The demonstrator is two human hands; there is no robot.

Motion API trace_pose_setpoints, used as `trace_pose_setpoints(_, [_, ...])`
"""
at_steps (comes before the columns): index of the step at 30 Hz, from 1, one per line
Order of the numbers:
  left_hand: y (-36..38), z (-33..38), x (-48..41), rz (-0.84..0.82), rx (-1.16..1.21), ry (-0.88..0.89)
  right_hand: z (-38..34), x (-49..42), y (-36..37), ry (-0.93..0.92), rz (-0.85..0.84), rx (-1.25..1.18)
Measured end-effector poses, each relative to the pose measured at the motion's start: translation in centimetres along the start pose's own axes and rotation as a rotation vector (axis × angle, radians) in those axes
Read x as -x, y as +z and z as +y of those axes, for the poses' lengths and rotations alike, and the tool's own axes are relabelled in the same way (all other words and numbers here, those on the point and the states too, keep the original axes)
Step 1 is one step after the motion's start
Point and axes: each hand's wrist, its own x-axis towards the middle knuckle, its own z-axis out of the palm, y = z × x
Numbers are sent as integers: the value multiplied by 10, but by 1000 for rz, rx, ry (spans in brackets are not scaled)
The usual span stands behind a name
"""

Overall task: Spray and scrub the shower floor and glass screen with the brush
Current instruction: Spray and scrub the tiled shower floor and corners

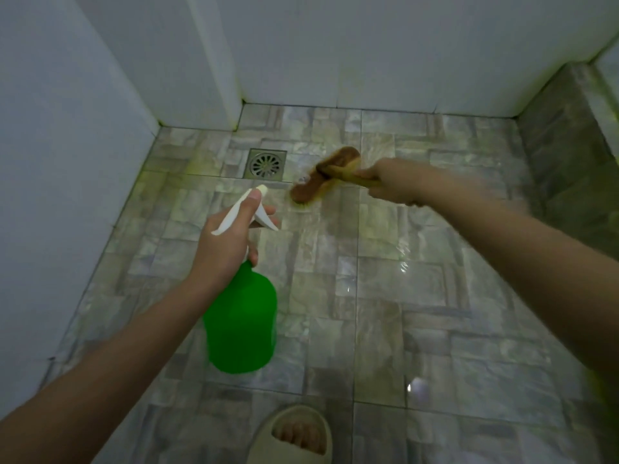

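My left hand (pixel 227 242) grips the white trigger head of a green spray bottle (pixel 242 323), which hangs over the tiled shower floor (pixel 402 313), nozzle pointing toward the drain. My right hand (pixel 393 184) holds the yellowish handle of a brown scrub brush (pixel 323 177). The brush head lies on the floor tiles just right of the drain, blurred by motion. No glass screen is visible.
A square metal drain (pixel 265 164) sits near the back left corner. White walls (pixel 368 55) close the back and left. A raised tiled ledge (pixel 569 152) runs along the right. My foot in a beige slipper (pixel 294 437) stands at the bottom. The floor looks wet.
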Motion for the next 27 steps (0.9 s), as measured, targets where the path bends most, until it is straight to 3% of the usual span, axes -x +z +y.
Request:
trace_pose_setpoints(3, [-7, -1, 0, 30, 16, 12, -1, -21, -3, -74, -5, -72])
trace_pose_setpoints(8, [-20, -3, 2, 61, 24, -6, 16, -19, -20, 5, -130, -125])
trace_pose_setpoints(14, [-20, -2, 0, 77, 39, -18, -65, -69, -12, -178, 11, -93])
trace_pose_setpoints(20, [-22, 4, 0, 60, 34, 5, -25, -33, -19, -36, -120, -81])
trace_pose_setpoints(27, [-9, 15, -5, 21, -35, 40, -52, -54, 4, -98, 49, -138])
